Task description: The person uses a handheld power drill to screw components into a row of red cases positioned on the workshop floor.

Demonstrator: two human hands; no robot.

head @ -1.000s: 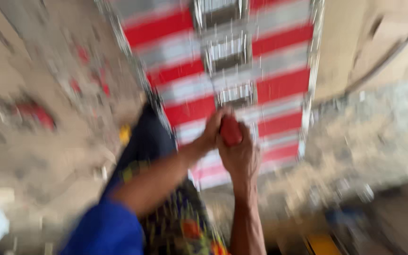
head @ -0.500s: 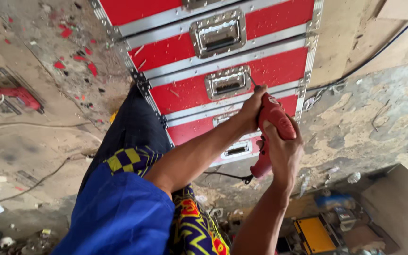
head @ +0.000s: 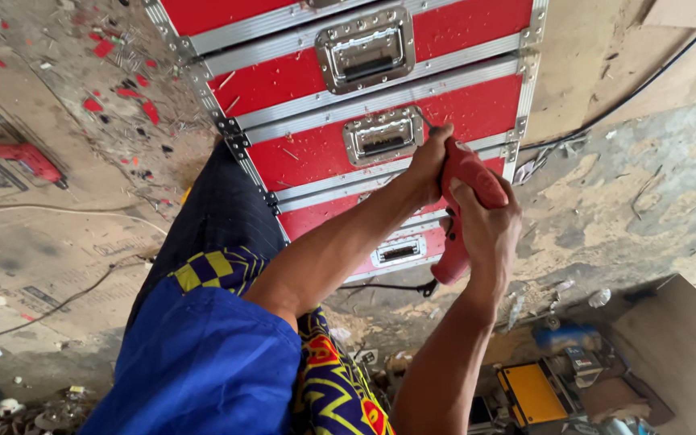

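— What lies at the far left?

— At nine o'clock, a small red power tool [head: 22,159] rests on the flattened brown cardboard sheets [head: 38,242], well apart from both hands. Red chips are scattered over the floor towards eleven o'clock.

— And the left arm?

— It comes out of a blue sleeve [head: 203,362] at seven o'clock and runs bare and nearly straight up towards one o'clock. The left hand [head: 428,161] sits with fingers curled against the front end of the red plastic hand-held drill [head: 465,201], just beside the recessed silver metal handle [head: 383,134] on the red flight case with aluminium edging [head: 380,105]. How firmly it grips I cannot tell; the fingers are turned away.

— The drill itself?

— At the centre, its nose against the case face by that handle, its grip hanging down towards six o'clock.

— And the right hand?

— The right forearm rises from five o'clock, wrist bent forward. The right hand [head: 485,225] is wrapped closed around the drill's body, fingers over the top.

— Further right?

— A yellow box [head: 532,392] among clutter at five o'clock.
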